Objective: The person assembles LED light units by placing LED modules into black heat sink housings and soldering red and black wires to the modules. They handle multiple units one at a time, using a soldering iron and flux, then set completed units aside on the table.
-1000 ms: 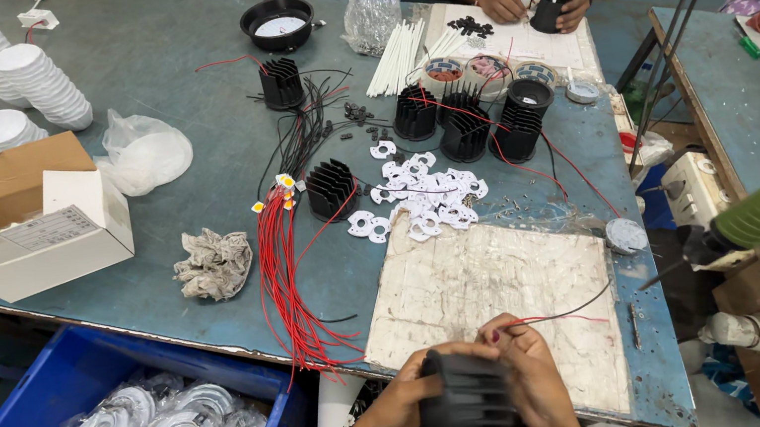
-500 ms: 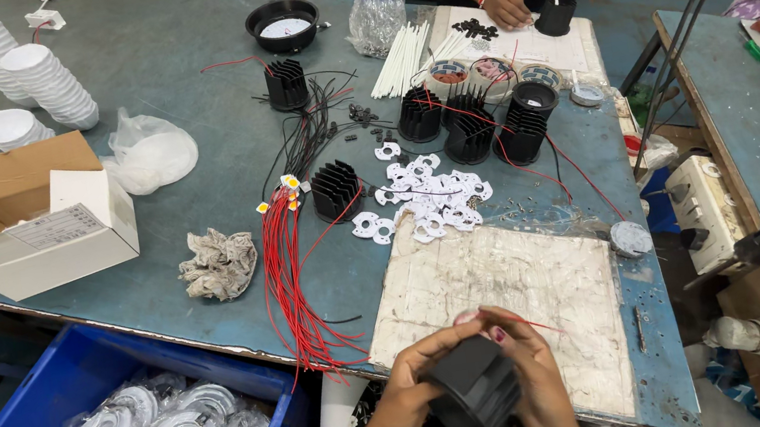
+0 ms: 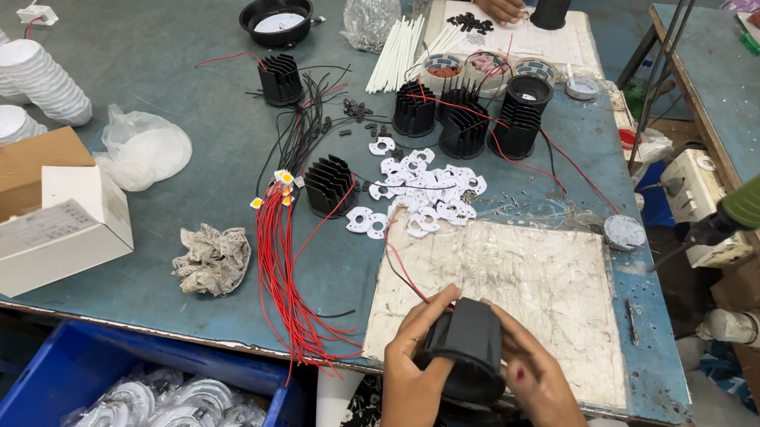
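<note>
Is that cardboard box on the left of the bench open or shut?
Open. The cardboard box has its brown flaps folded outward and one white flap raised, so the top is uncovered. What is inside cannot be told from this view.

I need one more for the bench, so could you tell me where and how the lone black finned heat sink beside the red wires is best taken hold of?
Probably from above, fingers on opposite sides of its ribbed wall. The finned heat sink stands upright on the table with its top free. The red wires lie close on its left, so the front and back sides look clearer.
</note>
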